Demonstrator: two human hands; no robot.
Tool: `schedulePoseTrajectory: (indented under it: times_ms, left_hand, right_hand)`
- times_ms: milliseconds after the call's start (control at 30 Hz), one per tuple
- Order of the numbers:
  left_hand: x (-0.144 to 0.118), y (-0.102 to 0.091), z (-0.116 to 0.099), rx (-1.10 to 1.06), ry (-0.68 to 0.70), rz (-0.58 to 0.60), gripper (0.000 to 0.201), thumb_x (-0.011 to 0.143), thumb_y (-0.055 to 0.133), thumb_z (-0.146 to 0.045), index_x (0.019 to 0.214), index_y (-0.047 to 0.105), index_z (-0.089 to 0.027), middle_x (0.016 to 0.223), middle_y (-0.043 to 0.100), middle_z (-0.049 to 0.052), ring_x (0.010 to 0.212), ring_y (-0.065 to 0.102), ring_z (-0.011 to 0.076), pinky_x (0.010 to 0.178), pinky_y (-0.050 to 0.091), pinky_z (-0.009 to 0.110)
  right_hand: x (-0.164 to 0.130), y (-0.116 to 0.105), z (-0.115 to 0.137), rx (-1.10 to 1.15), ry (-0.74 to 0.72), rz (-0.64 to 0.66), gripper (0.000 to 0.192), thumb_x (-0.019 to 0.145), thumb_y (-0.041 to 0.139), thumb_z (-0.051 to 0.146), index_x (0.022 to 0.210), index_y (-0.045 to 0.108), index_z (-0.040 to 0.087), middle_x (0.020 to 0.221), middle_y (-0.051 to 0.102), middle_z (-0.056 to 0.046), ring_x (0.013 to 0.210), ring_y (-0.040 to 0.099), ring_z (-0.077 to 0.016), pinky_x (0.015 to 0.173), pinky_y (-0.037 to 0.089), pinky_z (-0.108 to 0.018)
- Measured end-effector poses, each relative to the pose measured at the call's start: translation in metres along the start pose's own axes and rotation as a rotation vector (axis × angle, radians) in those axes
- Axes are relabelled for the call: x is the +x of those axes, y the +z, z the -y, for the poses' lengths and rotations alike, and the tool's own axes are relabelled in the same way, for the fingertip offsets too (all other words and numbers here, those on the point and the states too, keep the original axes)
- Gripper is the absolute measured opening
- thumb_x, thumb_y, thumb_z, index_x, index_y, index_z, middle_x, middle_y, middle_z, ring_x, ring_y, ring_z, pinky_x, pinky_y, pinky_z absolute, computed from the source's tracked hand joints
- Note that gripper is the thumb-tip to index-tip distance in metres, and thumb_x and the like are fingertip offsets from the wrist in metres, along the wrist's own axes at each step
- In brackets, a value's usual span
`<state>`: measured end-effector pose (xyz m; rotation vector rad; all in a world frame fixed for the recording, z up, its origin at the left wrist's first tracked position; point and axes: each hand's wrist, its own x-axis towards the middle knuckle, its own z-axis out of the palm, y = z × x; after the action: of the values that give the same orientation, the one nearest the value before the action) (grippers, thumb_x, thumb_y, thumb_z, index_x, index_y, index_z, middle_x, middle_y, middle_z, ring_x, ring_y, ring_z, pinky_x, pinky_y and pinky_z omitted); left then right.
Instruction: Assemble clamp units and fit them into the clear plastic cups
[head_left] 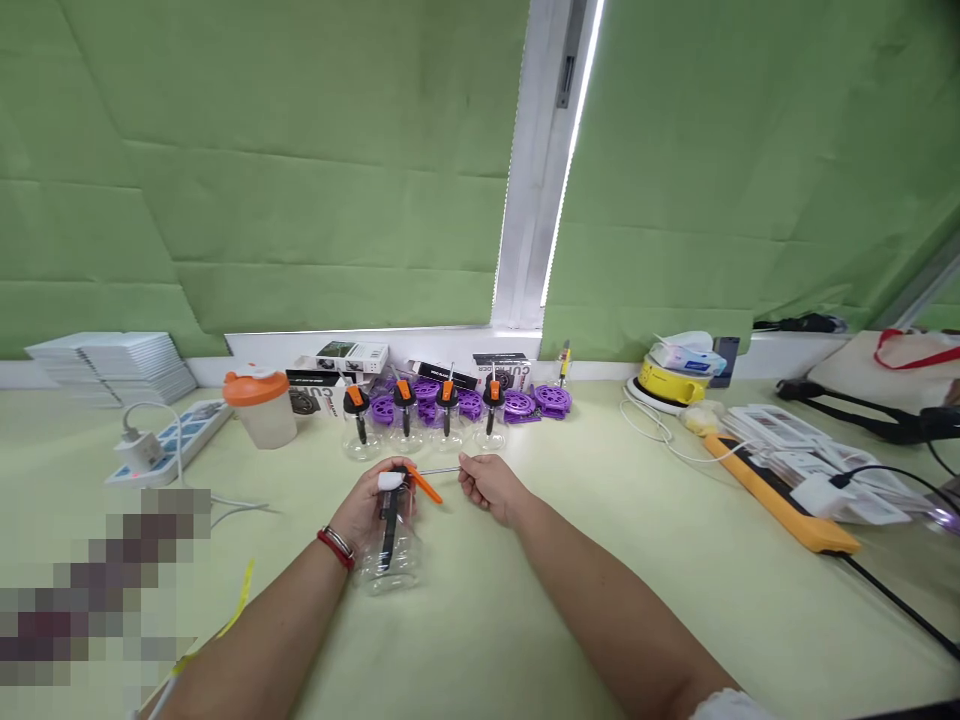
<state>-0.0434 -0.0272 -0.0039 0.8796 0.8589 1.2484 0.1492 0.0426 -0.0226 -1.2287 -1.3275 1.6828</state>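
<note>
Pale green tabletop, smooth and matte, running wide and bare from the forearms to the near edge, with open room between the hands and the clutter along the back wall. Left hand wrapped around the neck of a clear plastic bottle, lying tilted on the tabletop just below the palm, glossy and round-bodied, with a black pump head and a bright orange trigger jutting rightward. Right hand closed in a pinch on the end of a thin metal rod, straight and slender, bridging the gap between the two hands toward the pump head. Behind, near but apart, a row of four similar clear bottles standing upright with orange-and-black tops, and purple spoked plastic wheels clustered just beyond them. Far left, an orange-lidded translucent cup and a white power strip with a plug. Right side narrowed by a long orange bar, flat white cards and black cables.
</note>
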Motion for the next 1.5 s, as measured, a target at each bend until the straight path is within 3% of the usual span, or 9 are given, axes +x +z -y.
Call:
schedulePoseTrajectory:
  times_ms: [367, 533, 700, 867, 1000, 1133, 1300, 1400, 1500]
  left_hand:
    - [0.0065, -0.0014, 0.0011, -0.022, -0.018, -0.001, 0.021, 0.064, 0.06, -0.022, 0.084, 0.063, -0.016, 0.065, 0.062, 0.002, 0.051, 0.057, 0.0136, 0.052, 0.047, 0.027]
    - [0.0056, 0.0017, -0.0005, -0.013, -0.032, -0.002, 0.022, 0.064, 0.061, -0.022, 0.085, 0.063, -0.016, 0.064, 0.062, 0.002, 0.05, 0.056, 0.0131, 0.05, 0.046, 0.026]
    - [0.0068, -0.0015, 0.0001, 0.003, -0.043, 0.011, 0.024, 0.064, 0.061, -0.023, 0.087, 0.063, -0.016, 0.065, 0.063, 0.003, 0.049, 0.057, 0.0138, 0.05, 0.045, 0.026]
    - [0.0073, -0.0025, -0.0004, -0.019, -0.043, -0.011, 0.026, 0.063, 0.06, -0.022, 0.088, 0.064, -0.016, 0.064, 0.063, 0.003, 0.052, 0.058, 0.0149, 0.054, 0.047, 0.029]
    - [0.007, -0.0025, -0.0002, -0.027, -0.039, 0.006, 0.022, 0.064, 0.06, -0.023, 0.085, 0.063, -0.016, 0.065, 0.063, 0.003, 0.053, 0.058, 0.0152, 0.053, 0.047, 0.028]
    - [0.0064, -0.0016, -0.0002, -0.038, -0.035, -0.004, 0.021, 0.063, 0.06, -0.022, 0.083, 0.062, -0.017, 0.064, 0.062, 0.002, 0.053, 0.059, 0.0156, 0.052, 0.046, 0.028]
    - [0.0054, 0.0002, -0.0023, -0.032, -0.054, -0.016, 0.022, 0.062, 0.06, -0.022, 0.083, 0.062, -0.016, 0.064, 0.062, 0.002, 0.052, 0.058, 0.0149, 0.052, 0.045, 0.027]
    - [0.0048, 0.0011, -0.0033, -0.028, -0.049, -0.023, 0.023, 0.061, 0.059, -0.021, 0.083, 0.063, -0.016, 0.063, 0.062, 0.002, 0.05, 0.057, 0.0141, 0.051, 0.045, 0.027]
    - [0.0051, 0.0006, -0.003, -0.025, -0.053, -0.013, 0.022, 0.062, 0.06, -0.022, 0.082, 0.063, -0.016, 0.061, 0.061, 0.002, 0.05, 0.057, 0.0145, 0.05, 0.045, 0.027]
  right_hand:
    - [-0.0043, -0.0036, -0.0072, 0.074, -0.166, 0.014, 0.025, 0.068, 0.071, 0.035, 0.074, 0.054, 0.017, 0.053, 0.056, 0.005, 0.039, 0.039, -0.005, 0.037, 0.026, -0.018]
    - [-0.0018, -0.0039, -0.0056, 0.041, -0.121, 0.035, 0.035, 0.078, 0.059, 0.049, 0.066, 0.053, 0.016, 0.052, 0.058, 0.0, 0.037, 0.043, -0.0071, 0.033, 0.029, -0.02]
    - [-0.0027, -0.0053, -0.0032, 0.062, -0.143, 0.035, 0.025, 0.069, 0.072, 0.034, 0.074, 0.054, 0.017, 0.057, 0.056, 0.004, 0.043, 0.047, -0.0065, 0.037, 0.035, -0.018]
    - [0.0, -0.0088, -0.0044, 0.047, -0.087, 0.035, 0.03, 0.076, 0.063, 0.043, 0.067, 0.053, 0.015, 0.051, 0.054, 0.002, 0.037, 0.043, -0.0065, 0.031, 0.027, -0.019]
    - [0.0007, -0.0093, -0.0051, 0.04, -0.091, 0.044, 0.024, 0.073, 0.068, 0.036, 0.071, 0.055, 0.016, 0.048, 0.052, 0.004, 0.039, 0.045, -0.0068, 0.034, 0.032, -0.018]
    - [-0.0022, -0.0089, -0.0037, 0.022, -0.065, 0.051, 0.028, 0.077, 0.063, 0.04, 0.067, 0.055, 0.015, 0.048, 0.053, 0.003, 0.034, 0.041, -0.0058, 0.031, 0.026, -0.018]
    - [-0.005, -0.0091, -0.0014, 0.033, -0.105, 0.061, 0.02, 0.074, 0.067, 0.032, 0.077, 0.056, 0.015, 0.055, 0.056, 0.003, 0.042, 0.048, -0.0072, 0.035, 0.036, -0.019]
    - [-0.0047, -0.0081, -0.0016, -0.008, -0.09, 0.054, 0.028, 0.08, 0.058, 0.04, 0.07, 0.055, 0.014, 0.053, 0.055, 0.001, 0.036, 0.045, -0.0077, 0.031, 0.03, -0.02]
    - [-0.0042, -0.0071, -0.0026, -0.051, -0.129, 0.036, 0.02, 0.077, 0.061, 0.032, 0.071, 0.054, 0.015, 0.053, 0.055, 0.002, 0.038, 0.046, -0.0074, 0.035, 0.034, -0.019]
